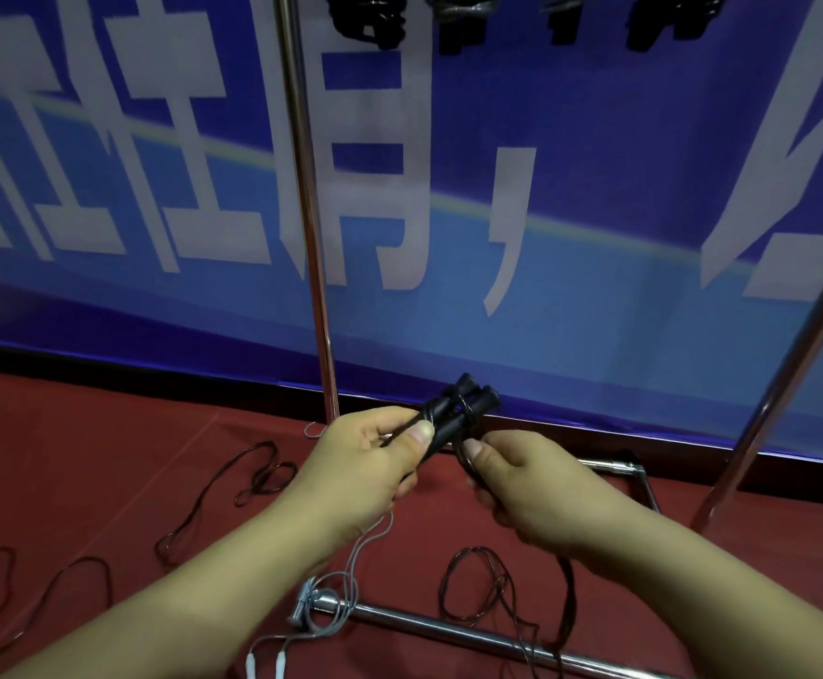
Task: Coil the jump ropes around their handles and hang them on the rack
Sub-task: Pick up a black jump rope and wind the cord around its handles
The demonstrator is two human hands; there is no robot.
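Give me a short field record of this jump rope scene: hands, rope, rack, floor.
left hand: grips the pair of black handles
right hand: pinches the dark rope beside the handles
coiling: a few turns round the handles, the rest trails down to the floor
rack: chrome poles; coiled black jump ropes hang at the top
floor: red carpet with loose dark ropes and a grey rope with white handles

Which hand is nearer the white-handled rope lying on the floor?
Left. The left hand is almost straight above the white-handled rope; the right hand is farther to the right of it. Both hold the black handles.
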